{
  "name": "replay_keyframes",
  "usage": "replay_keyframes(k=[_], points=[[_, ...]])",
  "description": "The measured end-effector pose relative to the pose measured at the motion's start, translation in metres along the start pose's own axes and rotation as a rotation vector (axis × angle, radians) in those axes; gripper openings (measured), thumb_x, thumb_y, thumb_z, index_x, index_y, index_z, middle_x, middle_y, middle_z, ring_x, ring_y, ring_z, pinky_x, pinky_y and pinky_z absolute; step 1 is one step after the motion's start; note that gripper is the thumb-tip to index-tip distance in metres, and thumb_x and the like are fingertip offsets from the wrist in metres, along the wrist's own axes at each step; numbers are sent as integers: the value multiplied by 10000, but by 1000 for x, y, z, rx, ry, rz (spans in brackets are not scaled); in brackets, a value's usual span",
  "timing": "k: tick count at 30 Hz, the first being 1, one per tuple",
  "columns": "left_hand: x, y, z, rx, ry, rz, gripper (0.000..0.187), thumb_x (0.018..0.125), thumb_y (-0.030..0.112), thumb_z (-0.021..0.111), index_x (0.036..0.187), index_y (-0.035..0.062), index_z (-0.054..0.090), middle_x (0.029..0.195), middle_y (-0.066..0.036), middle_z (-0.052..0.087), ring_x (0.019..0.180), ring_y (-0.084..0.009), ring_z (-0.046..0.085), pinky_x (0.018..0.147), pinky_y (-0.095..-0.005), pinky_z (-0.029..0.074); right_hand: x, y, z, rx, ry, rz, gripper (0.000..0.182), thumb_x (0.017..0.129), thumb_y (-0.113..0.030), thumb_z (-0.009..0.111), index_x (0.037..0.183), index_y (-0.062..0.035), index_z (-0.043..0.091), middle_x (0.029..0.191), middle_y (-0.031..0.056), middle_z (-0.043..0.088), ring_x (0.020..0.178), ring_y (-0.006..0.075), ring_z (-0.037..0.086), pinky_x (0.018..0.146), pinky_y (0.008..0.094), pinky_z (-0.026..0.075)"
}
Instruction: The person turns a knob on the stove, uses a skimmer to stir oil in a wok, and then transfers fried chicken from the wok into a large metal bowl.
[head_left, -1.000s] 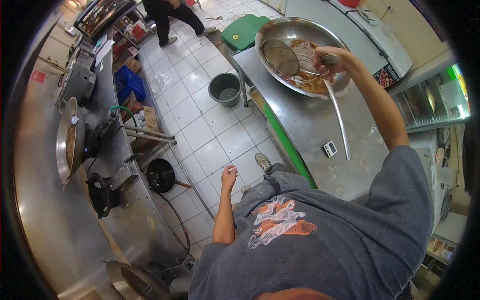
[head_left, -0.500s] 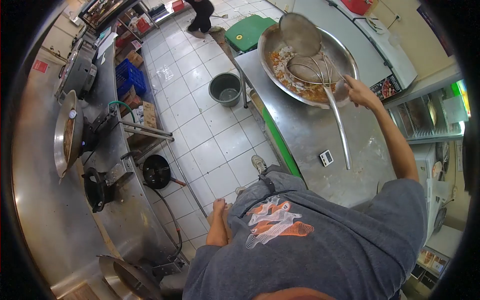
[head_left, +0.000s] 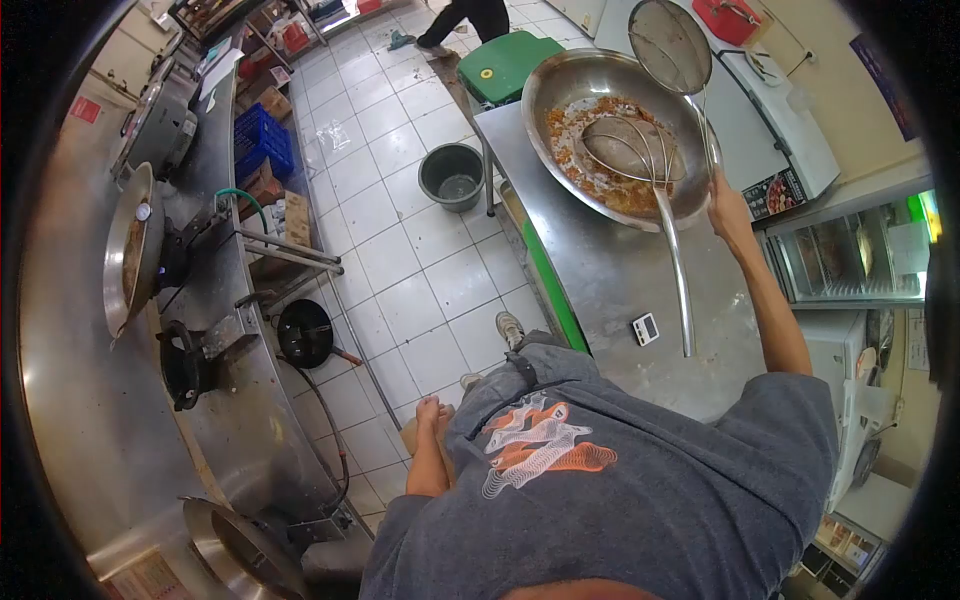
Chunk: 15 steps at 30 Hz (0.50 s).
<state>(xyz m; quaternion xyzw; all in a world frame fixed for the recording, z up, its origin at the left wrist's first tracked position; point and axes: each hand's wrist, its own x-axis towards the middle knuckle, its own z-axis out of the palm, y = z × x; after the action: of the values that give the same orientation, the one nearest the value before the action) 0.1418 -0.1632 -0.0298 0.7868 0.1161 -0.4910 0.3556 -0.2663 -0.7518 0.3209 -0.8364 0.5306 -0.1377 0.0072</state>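
The right hand (head_left: pixel 728 208) is closed around the handle of a round mesh strainer (head_left: pixel 672 45), its fingers wrapped near the handle's lower end at the right side of a wide steel bowl (head_left: pixel 540 118). The strainer's head points to the far side and lies in view over the bowl's far right rim. A second, long-handled strainer (head_left: pixel 675 270) sits with its wire-ribbed head in the bowl, among orange-brown crumbs (head_left: pixel 625 200) and whitish patches; its tubular handle crosses the near rim and reaches out over the steel table (head_left: pixel 615 270).

The held strainer looks light for its breadth, with a stiff frame and a thinner mesh that could dent. Its head sits far from the grip, so it should feel tip-heavy; a firm hold on the handle suits it (greasy fingers might slip on smooth metal). The second one looks heavier in the handle, best taken partway along the tube.

The left hand (head_left: pixel 430 412) hangs near the waist, well apart from the bowl, fingers curled in; I cannot tell how tightly, or whether it holds anything. A small white timer (head_left: pixel 645 330) lies left of the long handle's end.
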Motion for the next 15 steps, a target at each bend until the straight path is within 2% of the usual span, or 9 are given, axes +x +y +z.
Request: replay_keyframes(k=[4,5,7,8,9,11,13,14,15], points=[[24,6,-6,16,-55,12,325,877,271,536,1122,59,504,932,-122,630,723,-199,604,610,-385,490,-8,-8,-1,-58,-225,67,394,936,-191,368,1303,-50,388,802,300,599,738,456,589,678,518,447],[23,7,-6,31,-44,10,314,879,271,534,1113,64,503,923,-116,629,714,-196,601,598,-382,486,-11,-13,-5,-72,-307,88,396,937,-194,364,1306,-54,388,846,303,604,785,460,591,707,517,449],[10,25,-2,43,-11,4,291,883,269,530,1097,75,500,904,-103,627,697,-188,596,575,-376,477,-10,5,-1,-36,-189,80,410,945,-214,341,1317,-46,383,963,299,596,901,443,581,780,497,443],[10,28,-1,-4,28,16,228,853,232,562,1009,68,539,807,-70,622,634,-166,584,521,-300,464,1,13,7,-4,-135,43,418,949,-224,329,1322,-42,381,1021,297,593,959,434,576,816,486,440],[18,19,1,-40,9,81,236,844,231,569,1016,72,542,814,-70,622,637,-168,584,523,-305,463,8,24,16,88,-95,37,442,961,-242,292,1333,-16,368,1178,256,556,1097,391,532,909,441,407],[33,-7,2,-198,31,171,238,819,246,570,966,58,573,752,-74,621,598,-176,577,523,-320,466,15,-30,-19,199,-254,143,442,952,-162,284,1364,-6,321,1244,246,524,1179,342,492,965,377,380],[60,-36,-2,49,103,143,258,784,283,540,826,42,620,610,-101,605,511,-188,567,505,-331,465,17,-3,11,224,-345,119,432,934,-139,322,1353,-29,334,1086,220,539,896,286,503,727,355,402],[19,-6,-1,104,198,77,258,780,294,544,850,64,635,712,-143,645,620,-231,622,573,-366,493,20,19,31,231,-387,120,430,926,-128,341,1347,-41,341,1007,207,547,755,259,508,607,344,412],[22,-10,0,104,258,82,266,781,305,545,867,71,640,777,-163,653,703,-258,632,634,-376,498,26,39,50,242,-431,143,429,917,-116,360,1341,-53,347,928,195,554,613,231,513,488,333,423]])
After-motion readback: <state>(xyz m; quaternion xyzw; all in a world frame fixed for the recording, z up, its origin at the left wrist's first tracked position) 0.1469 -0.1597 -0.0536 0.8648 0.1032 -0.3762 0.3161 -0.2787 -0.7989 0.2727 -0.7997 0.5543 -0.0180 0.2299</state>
